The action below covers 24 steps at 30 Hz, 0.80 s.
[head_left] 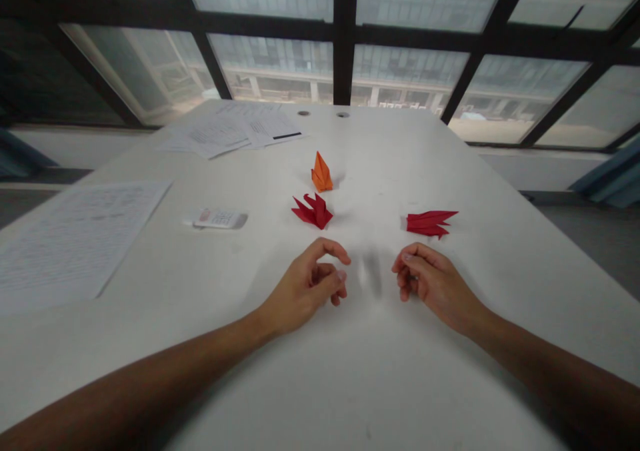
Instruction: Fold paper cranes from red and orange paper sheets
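Both of my hands are over the near middle of a white table [370, 358], apart from each other. My left hand [313, 284] has its fingers loosely curled and apart, with nothing between them. Just beyond it lies a red folded-paper piece [315, 211] with several points. An orange folded-paper piece [321, 172] stands right behind that one. On the right, my right hand [433, 281] is half curled, its thumb near the index finger and no object showing in it. Beyond its knuckles, a second red folded-paper piece [431, 223] lies flat with its points to the right.
A small white printed packet [217, 218] lies left of the paper pieces. Printed sheets [75, 238] cover the table's left side, and more papers [235, 128] lie at the far left. Two round holes sit near the far edge, before dark-framed windows [343, 38].
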### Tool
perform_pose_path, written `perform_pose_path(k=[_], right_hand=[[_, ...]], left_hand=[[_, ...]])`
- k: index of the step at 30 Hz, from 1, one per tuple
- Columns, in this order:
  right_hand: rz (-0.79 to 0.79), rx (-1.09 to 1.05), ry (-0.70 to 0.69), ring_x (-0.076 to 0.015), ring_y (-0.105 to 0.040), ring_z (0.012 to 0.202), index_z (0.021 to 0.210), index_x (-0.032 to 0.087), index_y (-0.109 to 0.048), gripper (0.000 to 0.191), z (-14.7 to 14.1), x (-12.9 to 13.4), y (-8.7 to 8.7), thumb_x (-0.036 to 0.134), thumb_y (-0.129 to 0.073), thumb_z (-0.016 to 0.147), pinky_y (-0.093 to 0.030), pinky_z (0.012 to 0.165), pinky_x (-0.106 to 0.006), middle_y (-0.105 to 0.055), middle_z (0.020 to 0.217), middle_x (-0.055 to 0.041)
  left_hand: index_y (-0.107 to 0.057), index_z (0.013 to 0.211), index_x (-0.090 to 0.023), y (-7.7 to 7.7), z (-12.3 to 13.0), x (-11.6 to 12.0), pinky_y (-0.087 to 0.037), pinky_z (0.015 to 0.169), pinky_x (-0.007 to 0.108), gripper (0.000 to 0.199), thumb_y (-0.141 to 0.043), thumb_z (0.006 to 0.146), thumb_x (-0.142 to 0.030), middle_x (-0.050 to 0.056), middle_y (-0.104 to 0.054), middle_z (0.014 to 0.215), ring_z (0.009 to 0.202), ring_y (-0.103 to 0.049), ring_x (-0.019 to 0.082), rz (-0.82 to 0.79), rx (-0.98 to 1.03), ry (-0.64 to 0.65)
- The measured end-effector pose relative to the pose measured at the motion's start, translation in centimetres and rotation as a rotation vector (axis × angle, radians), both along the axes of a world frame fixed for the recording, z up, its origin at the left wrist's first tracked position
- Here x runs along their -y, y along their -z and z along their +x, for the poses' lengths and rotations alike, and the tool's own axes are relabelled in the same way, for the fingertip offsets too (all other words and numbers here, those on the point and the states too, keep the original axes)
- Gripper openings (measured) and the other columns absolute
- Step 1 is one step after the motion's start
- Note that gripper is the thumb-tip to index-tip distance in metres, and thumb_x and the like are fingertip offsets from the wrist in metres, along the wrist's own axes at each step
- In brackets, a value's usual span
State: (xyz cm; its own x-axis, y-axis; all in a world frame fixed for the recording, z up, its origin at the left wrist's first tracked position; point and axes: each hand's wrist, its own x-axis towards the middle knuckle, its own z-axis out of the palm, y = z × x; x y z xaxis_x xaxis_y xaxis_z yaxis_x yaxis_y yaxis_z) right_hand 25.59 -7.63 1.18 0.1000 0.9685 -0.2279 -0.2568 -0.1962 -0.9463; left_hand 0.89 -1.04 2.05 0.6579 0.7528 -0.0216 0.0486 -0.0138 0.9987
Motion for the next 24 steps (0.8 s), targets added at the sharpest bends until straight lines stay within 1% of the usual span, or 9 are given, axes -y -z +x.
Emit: perform_pose_path(k=[2, 5, 8, 11, 12, 15, 16, 20, 24], right_hand=[[0.011, 0.008, -0.006, -0.0139, -0.059, 0.062, 0.079, 0.021, -0.063, 0.023, 0.0, 0.1, 0.0, 0.039, -0.076, 0.082, -0.053, 0.049, -0.027, -0.065, 0.08, -0.0007], [0.021, 0.018, -0.019, -0.0138, -0.059, 0.062, 0.079, 0.021, -0.062, 0.022, -0.1, 0.2, 0.1, 0.039, -0.075, 0.082, -0.054, 0.049, -0.027, -0.066, 0.08, -0.0006], [0.028, 0.033, -0.035, -0.0137, -0.059, 0.062, 0.079, 0.02, -0.062, 0.021, -0.1, 0.3, 0.2, 0.037, -0.075, 0.083, -0.054, 0.049, -0.027, -0.065, 0.079, -0.0005], [0.03, 0.049, -0.058, -0.0133, -0.059, 0.06, 0.081, 0.02, -0.062, 0.02, 0.1, 0.4, 0.5, 0.036, -0.073, 0.085, -0.053, 0.049, -0.027, -0.065, 0.078, -0.0004], [0.03, 0.055, -0.069, -0.0132, -0.06, 0.06, 0.082, 0.02, -0.062, 0.019, 0.2, 0.4, 0.7, 0.036, -0.072, 0.086, -0.053, 0.05, -0.027, -0.065, 0.078, -0.0002], [0.046, 0.093, -0.095, -0.0126, -0.061, 0.057, 0.084, 0.02, -0.062, 0.018, 0.3, 0.4, 1.2, 0.036, -0.069, 0.089, -0.052, 0.051, -0.027, -0.066, 0.078, 0.0002], [0.057, 0.114, -0.097, -0.012, -0.061, 0.055, 0.085, 0.02, -0.061, 0.018, 0.4, 0.4, 1.4, 0.036, -0.067, 0.09, -0.051, 0.051, -0.027, -0.065, 0.078, 0.0007], [0.081, 0.182, -0.134, -0.0119, -0.062, 0.052, 0.085, 0.02, -0.06, 0.018, 0.2, 0.2, 1.7, 0.036, -0.063, 0.094, -0.048, 0.051, -0.026, -0.064, 0.071, 0.0025], [0.103, 0.237, -0.157, -0.0113, -0.063, 0.05, 0.086, 0.02, -0.059, 0.018, 0.1, 0.2, 1.8, 0.036, -0.059, 0.096, -0.046, 0.051, -0.024, -0.063, 0.068, 0.004]], left_hand=[[-0.056, 0.099, -0.019, 0.0, 0.0, 0.2, -0.049, 0.059, 0.023, 0.013, -0.061, 0.095, -0.031, -0.002, -0.06, 0.074, 0.064, -0.058, 0.011, 0.149, -0.134, 0.107], [-0.059, 0.092, -0.019, -0.2, 0.2, 0.8, -0.042, 0.058, 0.022, 0.007, -0.059, 0.093, -0.026, -0.003, -0.058, 0.074, 0.062, -0.051, 0.009, 0.347, -0.269, 0.223], [-0.061, 0.091, -0.019, -0.3, 0.4, 1.2, -0.042, 0.059, 0.021, 0.006, -0.056, 0.093, -0.023, -0.004, -0.058, 0.072, 0.06, -0.05, 0.009, 0.429, -0.307, 0.243], [-0.062, 0.089, -0.02, -0.2, 0.0, 0.3, -0.042, 0.06, 0.022, 0.01, -0.055, 0.094, -0.025, -0.003, -0.061, 0.073, 0.06, -0.051, 0.009, 0.494, -0.344, 0.084], [-0.062, 0.089, -0.02, -0.2, -0.3, -0.5, -0.042, 0.061, 0.022, 0.011, -0.055, 0.094, -0.027, -0.003, -0.062, 0.072, 0.06, -0.052, 0.01, 0.528, -0.374, -0.017], [-0.062, 0.091, -0.02, -0.1, -1.7, -4.4, -0.042, 0.062, 0.025, 0.021, -0.056, 0.095, -0.039, -0.001, -0.065, 0.075, 0.064, -0.056, 0.013, 0.586, -0.45, -0.441], [-0.062, 0.097, -0.02, -0.1, -2.2, -5.8, -0.042, 0.062, 0.025, 0.026, -0.055, 0.096, -0.045, 0.0, -0.067, 0.08, 0.066, -0.058, 0.014, 0.568, -0.485, -0.506], [-0.067, 0.1, -0.019, 0.1, -3.1, -10.6, -0.042, 0.063, 0.028, 0.039, -0.057, 0.091, -0.056, 0.005, -0.072, 0.094, 0.071, -0.061, 0.018, 0.525, -0.6, -0.559], [-0.068, 0.09, -0.018, -0.2, -1.7, -12.1, -0.041, 0.062, 0.029, 0.027, -0.068, 0.083, -0.044, 0.005, -0.071, 0.084, 0.068, -0.06, 0.018, 0.553, -0.605, -0.481]])
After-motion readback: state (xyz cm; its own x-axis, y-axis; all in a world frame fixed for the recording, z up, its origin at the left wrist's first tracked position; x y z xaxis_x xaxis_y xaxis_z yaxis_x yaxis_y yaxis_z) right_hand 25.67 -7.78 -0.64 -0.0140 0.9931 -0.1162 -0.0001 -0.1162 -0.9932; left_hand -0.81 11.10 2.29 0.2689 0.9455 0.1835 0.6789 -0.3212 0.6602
